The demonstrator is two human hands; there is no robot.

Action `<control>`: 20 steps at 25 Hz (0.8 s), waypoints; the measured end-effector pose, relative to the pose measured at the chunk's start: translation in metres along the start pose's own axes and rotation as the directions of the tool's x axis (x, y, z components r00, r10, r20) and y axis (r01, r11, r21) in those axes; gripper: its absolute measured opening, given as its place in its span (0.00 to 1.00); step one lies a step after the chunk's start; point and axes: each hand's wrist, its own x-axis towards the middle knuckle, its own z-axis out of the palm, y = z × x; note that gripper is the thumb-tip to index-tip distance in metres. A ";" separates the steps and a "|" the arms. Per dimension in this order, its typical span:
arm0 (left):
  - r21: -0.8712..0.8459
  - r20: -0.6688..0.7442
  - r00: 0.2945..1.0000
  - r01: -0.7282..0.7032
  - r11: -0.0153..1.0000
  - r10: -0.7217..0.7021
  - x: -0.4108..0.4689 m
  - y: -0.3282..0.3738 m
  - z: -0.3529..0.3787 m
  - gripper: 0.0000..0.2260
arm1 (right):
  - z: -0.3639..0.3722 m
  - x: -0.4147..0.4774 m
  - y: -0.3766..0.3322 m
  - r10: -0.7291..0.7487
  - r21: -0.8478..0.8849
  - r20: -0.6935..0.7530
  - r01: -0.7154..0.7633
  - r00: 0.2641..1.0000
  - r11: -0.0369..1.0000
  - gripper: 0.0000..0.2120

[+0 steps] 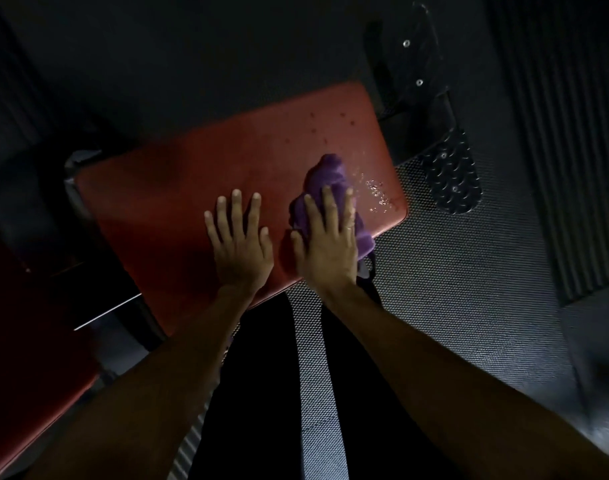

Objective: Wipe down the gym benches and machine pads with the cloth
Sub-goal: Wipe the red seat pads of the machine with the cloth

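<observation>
A red padded bench pad fills the middle of the view. My left hand lies flat on it with fingers spread and straight. Just to its right, my right hand presses a crumpled purple cloth onto the pad with straight fingers. Part of the cloth hangs over the pad's near edge below my right wrist. Droplets of liquid glisten on the pad's right corner, beside the cloth.
A black metal frame with a textured foot plate stands right of the pad. Textured rubber flooring lies below. A second red pad sits at the lower left. My dark trouser legs stand near the bench.
</observation>
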 end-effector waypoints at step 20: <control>-0.066 0.007 0.986 0.168 0.984 -0.168 0.112 -0.025 -0.019 0.23 | -0.002 0.021 0.004 -0.495 -0.024 0.122 0.501 0.860 0.865 0.26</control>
